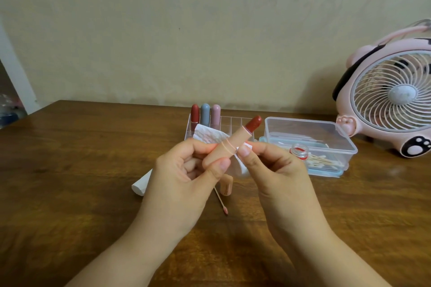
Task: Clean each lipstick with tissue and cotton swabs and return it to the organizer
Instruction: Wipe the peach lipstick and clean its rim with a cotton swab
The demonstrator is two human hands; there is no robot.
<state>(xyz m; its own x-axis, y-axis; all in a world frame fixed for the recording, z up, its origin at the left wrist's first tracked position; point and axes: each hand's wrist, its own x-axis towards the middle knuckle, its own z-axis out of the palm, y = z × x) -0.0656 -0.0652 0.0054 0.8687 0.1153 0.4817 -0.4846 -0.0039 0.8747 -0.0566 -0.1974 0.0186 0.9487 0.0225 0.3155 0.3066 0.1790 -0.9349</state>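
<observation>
- Lipstick point(233, 141), uncapped, sits tilted above the table point(81, 170), its dark red bullet pointing up and to the right, its peach tube in my left hand point(184, 177).
- My left hand is closed around the tube's lower end, thumb pressed along it.
- My right hand point(275, 170) pinches a tissue point(211, 137) against the tube; the tissue spreads out behind the lipstick.
- Behind my hands I see a clear organizer point(229, 122) holding three capped lipsticks point(205, 114) at its left end.
- A clear box point(307, 140) of swabs stands just right of the organizer, a small red-rimmed jar point(299, 151) in front of it.
- On the table under my hands lie a used swab point(221, 200), a peach cap point(226, 185) and a white roll point(141, 184).
- A pink fan point(391, 98) stands at far right.
</observation>
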